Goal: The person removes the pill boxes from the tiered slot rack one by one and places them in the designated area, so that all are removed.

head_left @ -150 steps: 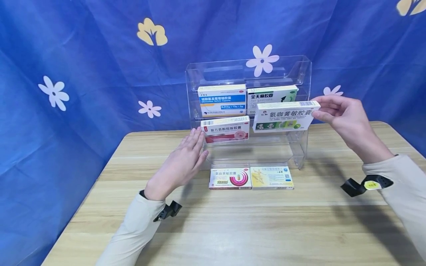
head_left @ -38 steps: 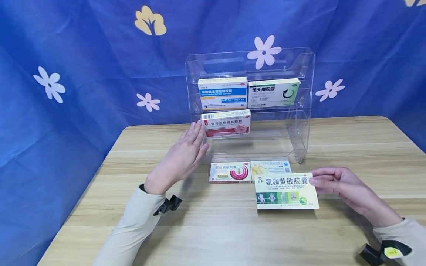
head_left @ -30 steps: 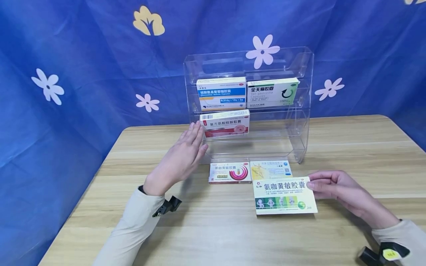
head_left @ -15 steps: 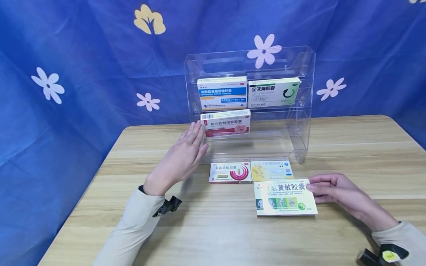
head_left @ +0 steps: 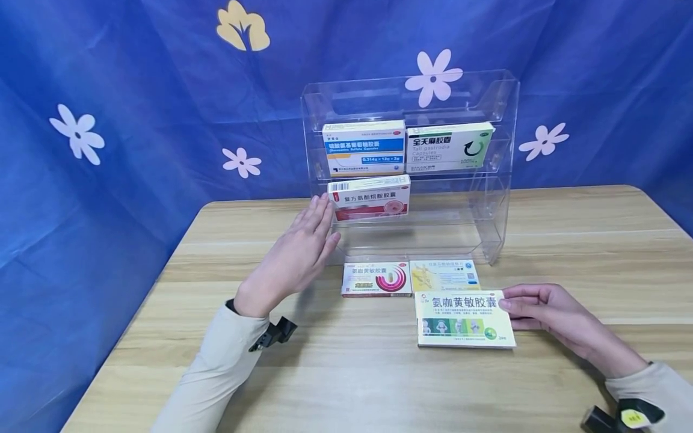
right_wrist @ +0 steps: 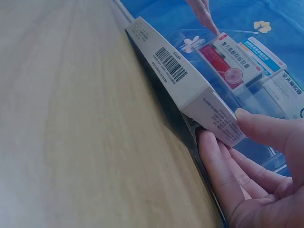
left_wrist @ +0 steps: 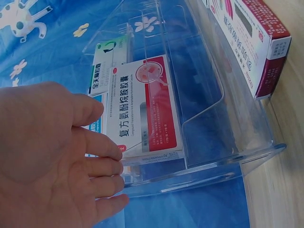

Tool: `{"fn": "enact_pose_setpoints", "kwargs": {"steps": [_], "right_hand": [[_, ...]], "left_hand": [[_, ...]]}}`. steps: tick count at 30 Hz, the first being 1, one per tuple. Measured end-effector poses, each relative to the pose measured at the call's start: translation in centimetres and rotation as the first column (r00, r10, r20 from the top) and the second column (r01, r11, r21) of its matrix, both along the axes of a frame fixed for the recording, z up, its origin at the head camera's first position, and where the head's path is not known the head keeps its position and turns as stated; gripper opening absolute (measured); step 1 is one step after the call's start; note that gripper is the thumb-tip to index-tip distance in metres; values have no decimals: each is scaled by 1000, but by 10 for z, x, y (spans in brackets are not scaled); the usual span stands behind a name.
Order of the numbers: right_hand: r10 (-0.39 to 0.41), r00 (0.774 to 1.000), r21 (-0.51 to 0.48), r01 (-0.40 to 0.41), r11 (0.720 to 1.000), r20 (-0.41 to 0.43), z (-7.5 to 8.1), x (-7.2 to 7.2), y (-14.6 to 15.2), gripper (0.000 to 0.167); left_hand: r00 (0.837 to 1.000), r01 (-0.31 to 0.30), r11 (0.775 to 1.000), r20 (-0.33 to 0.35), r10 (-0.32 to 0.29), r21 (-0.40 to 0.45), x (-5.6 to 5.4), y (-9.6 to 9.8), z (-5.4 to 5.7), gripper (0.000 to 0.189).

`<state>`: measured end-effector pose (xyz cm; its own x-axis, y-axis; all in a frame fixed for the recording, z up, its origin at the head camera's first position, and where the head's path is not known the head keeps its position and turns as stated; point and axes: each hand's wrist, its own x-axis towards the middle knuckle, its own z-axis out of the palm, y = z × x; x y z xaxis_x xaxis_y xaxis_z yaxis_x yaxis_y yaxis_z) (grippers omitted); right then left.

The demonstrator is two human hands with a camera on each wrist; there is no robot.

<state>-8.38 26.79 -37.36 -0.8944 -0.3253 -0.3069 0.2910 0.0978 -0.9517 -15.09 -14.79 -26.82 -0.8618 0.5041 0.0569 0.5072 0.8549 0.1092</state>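
Note:
My right hand (head_left: 552, 319) pinches the right end of a white-and-green medicine box (head_left: 462, 328), thumb on top and fingers beneath. In the right wrist view the medicine box's barcoded side (right_wrist: 168, 66) is tipped slightly, low over the wood. Its far edge meets a yellow-and-white medicine box (head_left: 444, 275) that lies flat beside a white-and-pink medicine box (head_left: 373, 279). My left hand (head_left: 289, 258) stays with straight fingers at the left side of a clear display rack (head_left: 438, 240), fingertips right by a red-and-white medicine box (head_left: 370, 201) on the rack's middle tier.
On the rack's upper tier stand a blue-and-white medicine box (head_left: 364, 150) and a white-and-green capsule box (head_left: 449, 149). Everything rests on a wood-grain table (head_left: 325, 385). A blue flowered curtain (head_left: 162, 90) hangs behind and at the left.
From beside the red-and-white box at the rack, my right hand has brought the white-and-green medicine box down and forward to just above the table. My left hand has kept its place.

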Motion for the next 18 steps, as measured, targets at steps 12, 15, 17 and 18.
{"fn": "enact_pose_setpoints", "kwargs": {"steps": [12, 15, 17, 18], "right_hand": [[-13, 1000, 2, 13, 1000, -12, -1, 0, -2, 31], [-15, 1000, 12, 15, 1000, -27, -1, 1, -2, 33], [-24, 999, 35, 25, 999, -35, 0, 1, -3, 40], [-30, 999, 48, 31, 998, -40, 0, 1, -3, 43]], "left_hand": [[1000, 2, 1000, -6, -2, -7, -1, 0, 0, 61], [1000, 4, 1000, -3, -4, -5, -1, 0, 0, 61], [1000, 4, 1000, -1, -4, -6, -1, 0, 0, 61], [1000, 3, 1000, 0, -3, -7, -1, 1, 0, 61]]}}
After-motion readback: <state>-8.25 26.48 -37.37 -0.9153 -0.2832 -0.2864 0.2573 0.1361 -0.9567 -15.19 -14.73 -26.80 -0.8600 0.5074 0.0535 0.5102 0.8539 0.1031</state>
